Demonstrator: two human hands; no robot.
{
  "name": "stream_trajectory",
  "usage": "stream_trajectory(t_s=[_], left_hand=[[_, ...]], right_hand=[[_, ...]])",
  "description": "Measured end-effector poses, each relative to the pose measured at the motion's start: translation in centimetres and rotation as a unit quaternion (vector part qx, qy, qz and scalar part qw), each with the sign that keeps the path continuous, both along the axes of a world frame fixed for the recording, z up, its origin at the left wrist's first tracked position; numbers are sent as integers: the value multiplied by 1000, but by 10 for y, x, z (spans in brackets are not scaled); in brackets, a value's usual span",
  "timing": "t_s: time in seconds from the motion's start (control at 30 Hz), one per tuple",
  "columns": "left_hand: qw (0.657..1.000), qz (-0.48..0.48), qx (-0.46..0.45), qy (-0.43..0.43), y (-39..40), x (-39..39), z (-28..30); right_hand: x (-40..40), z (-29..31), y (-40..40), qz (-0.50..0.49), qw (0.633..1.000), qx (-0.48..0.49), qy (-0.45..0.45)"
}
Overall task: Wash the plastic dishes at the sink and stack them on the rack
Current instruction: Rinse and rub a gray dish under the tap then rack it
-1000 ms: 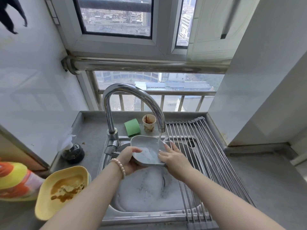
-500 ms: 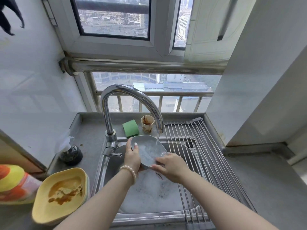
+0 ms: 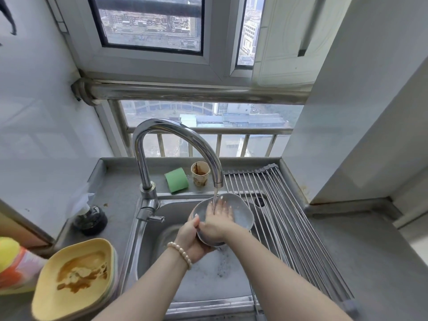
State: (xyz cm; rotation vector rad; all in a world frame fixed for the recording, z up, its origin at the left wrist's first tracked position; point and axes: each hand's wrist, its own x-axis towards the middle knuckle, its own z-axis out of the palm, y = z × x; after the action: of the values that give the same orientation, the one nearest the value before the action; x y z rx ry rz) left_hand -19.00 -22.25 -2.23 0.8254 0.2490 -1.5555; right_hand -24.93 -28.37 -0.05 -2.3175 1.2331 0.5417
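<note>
A grey plastic dish is held over the sink, tilted toward me under water running from the chrome tap. My left hand grips its near left rim from below. My right hand lies flat inside the dish with fingers spread, in the water stream. A stack of dirty yellow plastic dishes with brown sauce sits on the counter at the lower left. The roll-up wire rack covers the sink's right side and holds no dishes.
A green sponge and a stained paper cup stand behind the sink. A dark soap dispenser sits at the left wall, with a yellow-orange bottle at the far left. Foamy water lies in the basin.
The dish has turned and tilted up toward the tap. My right hand moved from the dish's right rim to lie flat inside it. My left hand shifted to the lower left rim.
</note>
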Motion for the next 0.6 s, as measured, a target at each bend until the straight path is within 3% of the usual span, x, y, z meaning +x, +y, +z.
stream_trajectory(t_s=[0.1,0.2,0.37,0.5,0.6], left_hand=[[997,68,-25,38,-7,-10,3],[997,83,5,0,-18,-10,0],[994,20,61,-90,-27,-3,-2],[951,36,153,-267,-39,25,-41],[888,11,161,-430,-28,28,11]], right_hand=[[2,9,4,44,999,9,-20],[-1,12,8,110,993,18,-38],[-19,15,6,150,985,47,-65],[-46,8,9,219,973,9,-72],[-61,-7,4,148,975,-83,-141]])
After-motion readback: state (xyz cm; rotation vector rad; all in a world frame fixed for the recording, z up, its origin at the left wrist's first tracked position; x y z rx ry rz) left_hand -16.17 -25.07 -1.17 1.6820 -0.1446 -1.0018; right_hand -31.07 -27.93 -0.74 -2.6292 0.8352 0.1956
